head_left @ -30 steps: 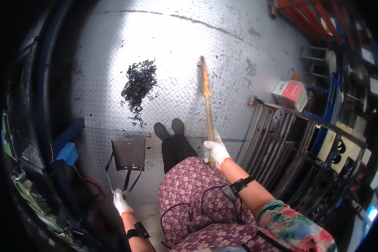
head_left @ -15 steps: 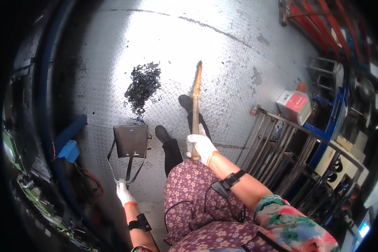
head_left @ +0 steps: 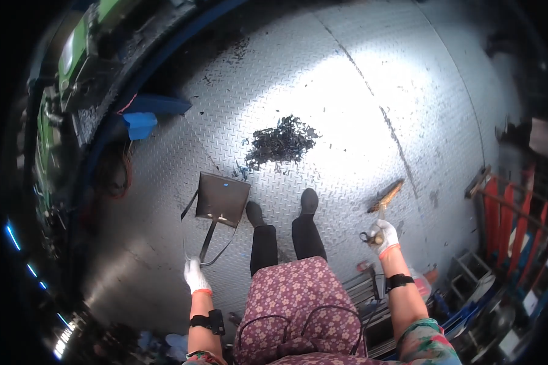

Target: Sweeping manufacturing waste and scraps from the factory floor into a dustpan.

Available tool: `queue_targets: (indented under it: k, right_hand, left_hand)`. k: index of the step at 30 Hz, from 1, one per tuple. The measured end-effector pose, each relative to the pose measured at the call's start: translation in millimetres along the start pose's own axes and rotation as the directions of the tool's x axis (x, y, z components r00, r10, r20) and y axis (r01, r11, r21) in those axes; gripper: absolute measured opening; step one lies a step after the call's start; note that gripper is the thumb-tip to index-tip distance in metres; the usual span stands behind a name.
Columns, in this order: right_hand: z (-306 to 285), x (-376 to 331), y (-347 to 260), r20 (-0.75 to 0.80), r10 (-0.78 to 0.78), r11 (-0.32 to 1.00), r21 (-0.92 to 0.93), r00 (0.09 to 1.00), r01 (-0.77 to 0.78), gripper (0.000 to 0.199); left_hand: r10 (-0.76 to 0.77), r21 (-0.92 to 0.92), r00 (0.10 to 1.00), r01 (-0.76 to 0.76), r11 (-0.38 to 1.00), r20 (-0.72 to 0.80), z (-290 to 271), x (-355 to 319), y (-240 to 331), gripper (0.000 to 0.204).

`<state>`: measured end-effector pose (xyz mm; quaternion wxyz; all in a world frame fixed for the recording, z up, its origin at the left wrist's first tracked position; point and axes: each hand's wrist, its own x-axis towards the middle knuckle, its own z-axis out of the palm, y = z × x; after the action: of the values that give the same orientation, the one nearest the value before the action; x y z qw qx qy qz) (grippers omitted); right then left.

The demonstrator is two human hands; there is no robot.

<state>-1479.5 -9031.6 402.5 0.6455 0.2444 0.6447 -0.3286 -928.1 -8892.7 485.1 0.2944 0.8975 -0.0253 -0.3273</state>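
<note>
On the ridged steel floor (head_left: 347, 109) there was broad open room ahead of the person's feet, bounded on the left by a curved blue rim (head_left: 164, 52) with dark machinery behind it, and on the right by red and blue metal racks (head_left: 511, 213). A heap of dark shavings (head_left: 280, 141) lay in the middle of that bare patch, just ahead of the two black shoes. The left hand (head_left: 195, 275), in a white glove, was clenched round the wire handle of a dark dustpan (head_left: 221, 198); the pan sat flat on the floor ahead of that hand, its long axis running away from the person and its mouth turned toward the heap, near it but not touching. The right hand (head_left: 380, 234), also gloved, was closed round the handle of a broom (head_left: 386, 196), which pointed forward and rightward from the fist, well to the right of the shavings.
</note>
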Motion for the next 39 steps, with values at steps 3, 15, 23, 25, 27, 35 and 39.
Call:
queue_targets:
  k: [3, 15, 23, 25, 27, 35, 39]
  right_hand:
    - [77, 6, 11, 0.073, 0.018, 1.0, 0.007, 0.997, -0.018, 0.015]
    - [219, -59, 174, 0.068, 0.104, 0.062, -0.996, 0.992, 0.062, 0.06]
    - [258, 28, 344, 0.169, 0.371, -0.863, -0.301, 0.913, 0.406, 0.064]
    - [262, 51, 404, 0.09, 0.485, -0.861, -0.126, 0.87, 0.493, 0.058]
    - [286, 68, 431, 0.106, 0.449, -0.893, 0.051, 0.887, 0.446, 0.048]
    - [315, 102, 318, 0.159, 0.234, -0.97, -0.024, 0.959, 0.241, 0.053]
    - [294, 69, 210, 0.144, 0.002, -0.983, -0.181, 0.99, 0.029, 0.06]
  left_hand:
    - [-0.07, -0.06, 0.965, 0.056, 0.997, -0.252, -24, 0, -31, 0.06]
    - [-0.643, -0.53, 0.654, 0.409, 0.743, -0.398, -152, -29, -253, 0.046]
    - [-0.723, -0.506, 0.584, 0.526, 0.684, -0.37, -168, -56, -317, 0.058]
    - [-0.773, -0.581, 0.496, 0.518, 0.628, -0.395, -177, -60, -333, 0.06]
    - [-0.797, -0.641, 0.489, 0.493, 0.588, -0.355, -169, -54, -314, 0.06]
    - [-0.818, -0.692, 0.466, 0.466, 0.551, -0.338, -169, -52, -328, 0.049]
    - [-0.757, -0.703, 0.557, 0.383, 0.599, -0.342, -157, -39, -310, 0.045]
